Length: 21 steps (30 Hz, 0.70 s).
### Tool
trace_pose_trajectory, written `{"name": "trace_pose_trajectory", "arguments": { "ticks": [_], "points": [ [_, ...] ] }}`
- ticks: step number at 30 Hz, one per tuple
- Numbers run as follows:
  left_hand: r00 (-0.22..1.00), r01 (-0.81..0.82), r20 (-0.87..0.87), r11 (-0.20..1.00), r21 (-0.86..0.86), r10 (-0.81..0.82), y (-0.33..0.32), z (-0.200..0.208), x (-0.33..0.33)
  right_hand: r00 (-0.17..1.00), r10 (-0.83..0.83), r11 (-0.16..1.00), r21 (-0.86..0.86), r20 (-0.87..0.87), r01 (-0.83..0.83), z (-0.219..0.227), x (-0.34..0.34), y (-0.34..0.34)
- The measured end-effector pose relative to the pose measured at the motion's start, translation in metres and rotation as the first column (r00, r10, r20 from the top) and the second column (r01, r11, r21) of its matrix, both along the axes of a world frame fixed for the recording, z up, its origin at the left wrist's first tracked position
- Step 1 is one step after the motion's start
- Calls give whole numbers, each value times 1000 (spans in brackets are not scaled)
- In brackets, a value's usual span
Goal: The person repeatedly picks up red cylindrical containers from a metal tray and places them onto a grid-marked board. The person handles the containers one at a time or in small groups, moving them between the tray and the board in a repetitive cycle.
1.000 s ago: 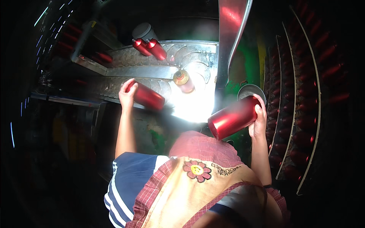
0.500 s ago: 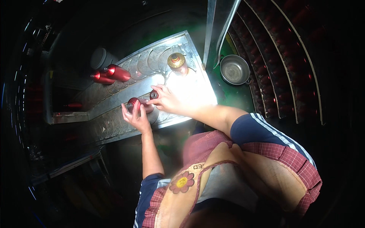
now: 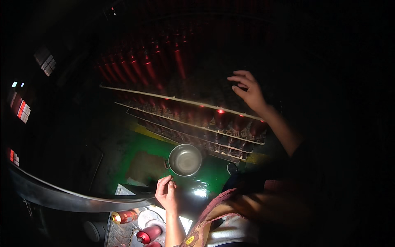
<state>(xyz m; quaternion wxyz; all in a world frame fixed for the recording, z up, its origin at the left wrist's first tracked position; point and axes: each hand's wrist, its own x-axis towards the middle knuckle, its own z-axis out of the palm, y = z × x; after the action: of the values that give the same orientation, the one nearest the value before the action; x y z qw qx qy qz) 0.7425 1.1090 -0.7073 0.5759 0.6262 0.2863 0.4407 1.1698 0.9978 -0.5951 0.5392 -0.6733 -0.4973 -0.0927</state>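
Observation:
My right hand [image 3: 249, 91] reaches out over the top tier of a dark rack, fingers apart and curved, with nothing seen in them. Below it, near the metal pot [image 3: 185, 159], my left hand [image 3: 166, 195] is raised with its fingers curled in and no object visible in it. On the brightly lit metal worktable [image 3: 184, 225] beside my left forearm, a red bottle [image 3: 150, 233] lies on its side. A red bottle with a gold top [image 3: 125, 216] is farther left. Another red bottle [image 3: 154, 244] is cut off by the lower edge.
Stacked boards [image 3: 177, 99] carry rows of upright red bottles [image 3: 150, 71], many lost in darkness. The pot stands on a green floor [image 3: 214, 181]. A curved metal bar [image 3: 78, 202] crosses at lower left, with a white bucket [image 3: 94, 231] under it.
My view has swung right from the worktable to the rack. Both hands have come away from the bottles on the table. My right arm now stretches over the rack.

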Motion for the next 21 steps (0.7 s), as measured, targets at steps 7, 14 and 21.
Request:
{"name": "trace_pose_trajectory", "arguments": {
  "ticks": [7,14,21],
  "points": [
    [988,1,-108,690,724,112,161,155,323,707,-619,672,-235,343,702,98,371,-19],
    [860,123,-379,580,805,343,224,179,456,739,-580,597,-439,343,672,59,510,-3],
    [775,135,-444,569,811,449,206,177,451,744,-579,687,-292,333,665,30,512,-20]
  ]
}}
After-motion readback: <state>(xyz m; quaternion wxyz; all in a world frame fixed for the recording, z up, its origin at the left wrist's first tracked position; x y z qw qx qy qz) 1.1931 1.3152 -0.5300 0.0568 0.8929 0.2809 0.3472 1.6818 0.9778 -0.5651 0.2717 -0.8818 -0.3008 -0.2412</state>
